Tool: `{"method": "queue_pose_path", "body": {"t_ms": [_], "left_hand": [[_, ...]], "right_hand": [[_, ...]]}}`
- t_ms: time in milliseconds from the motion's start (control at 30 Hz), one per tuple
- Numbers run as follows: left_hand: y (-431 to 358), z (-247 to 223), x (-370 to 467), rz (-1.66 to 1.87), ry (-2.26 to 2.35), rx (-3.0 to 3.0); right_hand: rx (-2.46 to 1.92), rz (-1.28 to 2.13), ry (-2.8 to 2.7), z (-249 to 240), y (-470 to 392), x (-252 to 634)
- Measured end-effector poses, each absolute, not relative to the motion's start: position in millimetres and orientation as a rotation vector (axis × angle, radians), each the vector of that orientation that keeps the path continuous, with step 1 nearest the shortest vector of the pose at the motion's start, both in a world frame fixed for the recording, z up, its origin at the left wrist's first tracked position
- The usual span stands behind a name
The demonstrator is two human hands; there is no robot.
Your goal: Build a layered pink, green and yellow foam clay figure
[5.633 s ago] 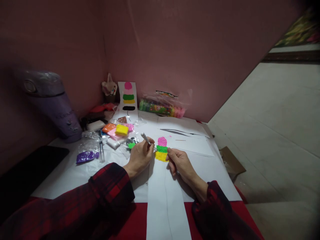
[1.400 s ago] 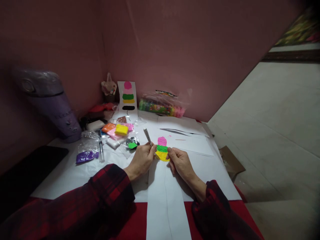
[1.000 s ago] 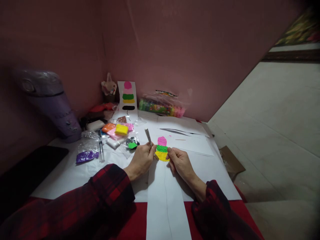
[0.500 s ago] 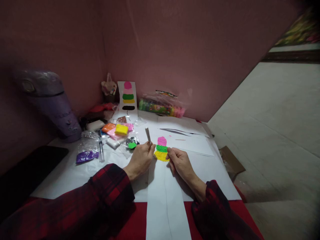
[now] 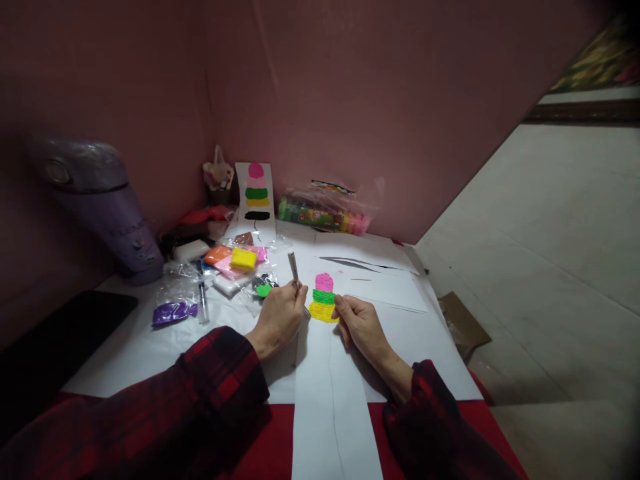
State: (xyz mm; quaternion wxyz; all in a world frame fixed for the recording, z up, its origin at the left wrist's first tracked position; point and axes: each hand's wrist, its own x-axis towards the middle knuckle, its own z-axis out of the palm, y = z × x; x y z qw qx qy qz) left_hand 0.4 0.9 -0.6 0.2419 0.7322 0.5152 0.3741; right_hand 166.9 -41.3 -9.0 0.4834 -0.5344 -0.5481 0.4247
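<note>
A long white paper strip [image 5: 330, 380] carries a textured stack: a pink round shape [image 5: 324, 283] on top, a green band [image 5: 324, 297] below it and a yellow band [image 5: 323, 311] at the bottom. My left hand [image 5: 281, 312] is closed around a slim white and grey pen-like tool [image 5: 293, 267], its lower tip beside the left edge of the yellow band. At the right edge of that band, my right hand [image 5: 361, 325] has thumb and fingers pinched together; what they hold, if anything, is hidden. A thin pencil line runs down the strip.
Bagged clay packs, one yellow [image 5: 243, 259] and one purple [image 5: 174, 313], lie left, near a purple bottle [image 5: 123, 220]. A painted card [image 5: 257, 180] leans at the back beside a bagged colourful pack [image 5: 323, 215]. A thin stick [image 5: 361, 279] lies right.
My left hand has shifted slightly left with the tool, whose tip has moved off the yellow band to its left edge. My right hand has stayed in place.
</note>
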Motion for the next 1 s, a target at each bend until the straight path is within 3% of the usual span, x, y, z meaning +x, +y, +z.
{"method": "queue_pose_path", "body": {"t_ms": [767, 1000], "left_hand": [[2.1, 2.9, -1.0, 0.962, 1.561, 2.054], [0.2, 2.0, -1.5, 1.097, 1.379, 1.975]], "right_hand": [[-1.292, 1.018, -1.349, -11.4, -40.5, 167.8], [-1.299, 1.025, -1.345, -9.0, -41.5, 166.6]]}}
